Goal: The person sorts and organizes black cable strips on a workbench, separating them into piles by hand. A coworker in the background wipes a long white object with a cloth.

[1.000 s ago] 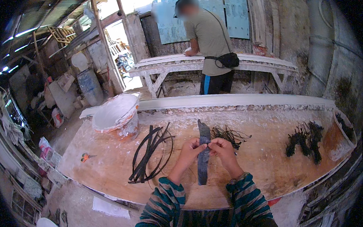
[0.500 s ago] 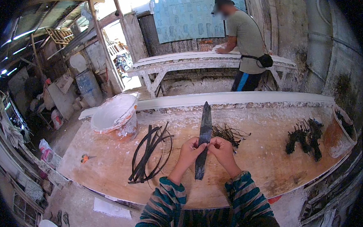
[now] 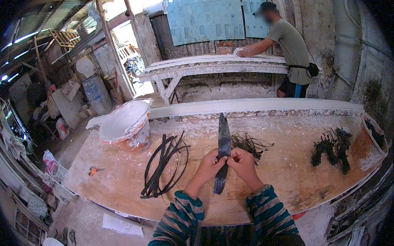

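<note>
A long flat black strip [image 3: 224,135], with a worn, streaky surface, is held lengthwise above the wooden table. My left hand [image 3: 211,163] is closed on its left edge near the middle, thumb on top. From the other side, my right hand [image 3: 243,165] pinches the right edge, so both thumbs nearly meet. Left of my hands lies a loose bundle of thin black strips [image 3: 162,165], curled into a loop. Just beyond my right hand rests a pile of short, knotted black strips [image 3: 251,144].
A white-crusted bucket [image 3: 125,123] stands at the table's left, with orange-handled scissors [image 3: 95,171] nearer. On the right are dark knotted bundles [image 3: 333,150] and a tilted orange bucket [image 3: 370,150]. A long white moulding [image 3: 251,106] lies along the far edge. Another person [image 3: 292,48] leans over a white bench [image 3: 182,68].
The co-worker has shifted to the right, arm stretched along the far bench. My hands and the black strip have barely moved.
</note>
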`<state>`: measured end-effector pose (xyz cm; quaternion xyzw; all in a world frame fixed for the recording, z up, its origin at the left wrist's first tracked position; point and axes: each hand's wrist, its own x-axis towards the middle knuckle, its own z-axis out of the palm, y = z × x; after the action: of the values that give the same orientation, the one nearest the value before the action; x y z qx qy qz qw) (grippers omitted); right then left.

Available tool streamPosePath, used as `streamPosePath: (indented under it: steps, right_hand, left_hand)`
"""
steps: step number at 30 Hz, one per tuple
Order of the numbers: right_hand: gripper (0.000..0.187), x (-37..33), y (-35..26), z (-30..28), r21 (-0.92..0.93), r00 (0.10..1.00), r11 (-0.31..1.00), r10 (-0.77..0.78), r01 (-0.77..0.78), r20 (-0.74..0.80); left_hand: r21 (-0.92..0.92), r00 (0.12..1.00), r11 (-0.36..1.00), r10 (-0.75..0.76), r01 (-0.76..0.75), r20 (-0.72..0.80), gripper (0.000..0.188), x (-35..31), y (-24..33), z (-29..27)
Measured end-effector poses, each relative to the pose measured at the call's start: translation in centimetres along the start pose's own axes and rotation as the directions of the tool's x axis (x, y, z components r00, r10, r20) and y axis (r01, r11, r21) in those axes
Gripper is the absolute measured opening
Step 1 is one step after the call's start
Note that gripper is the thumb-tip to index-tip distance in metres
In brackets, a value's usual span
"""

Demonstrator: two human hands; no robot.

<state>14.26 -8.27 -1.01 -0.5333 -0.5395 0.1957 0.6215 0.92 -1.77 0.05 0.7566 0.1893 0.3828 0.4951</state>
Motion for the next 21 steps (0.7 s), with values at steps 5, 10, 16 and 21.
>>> streamPosePath:
  steps: [5, 10, 16, 21]
  right_hand:
    - [0.011, 0.1, -0.2, -0.2, 0.036, 1.000, 0.999, -0.004, 0.004, 0.016]
    - [0.008, 0.2, -0.5, -0.2, 0.213, 0.996, 0.975, 0.057, -0.070, 0.070]
    - [0.009, 0.4, -0.7, -0.6, 0.251, 0.984, 0.962, 0.063, -0.105, 0.169]
    - [0.009, 0.4, -0.8, -0.6, 0.266, 0.978, 0.955, 0.078, -0.128, 0.191]
  left_hand:
    - [-0.170, 0.999, 0.985, -0.039, 0.042, 0.020, 0.013, -0.3, 0.9, 0.2]
    - [-0.196, 0.993, 0.974, -0.102, 0.113, 0.065, 0.017, 0.1, 1.2, -0.6]
    - [-0.242, 0.983, 0.955, -0.147, 0.170, 0.111, 0.020, 0.1, 1.2, -1.4]
    - [-0.315, 0.981, 0.932, -0.150, 0.181, 0.121, 0.021, 0.2, 0.5, -1.4]
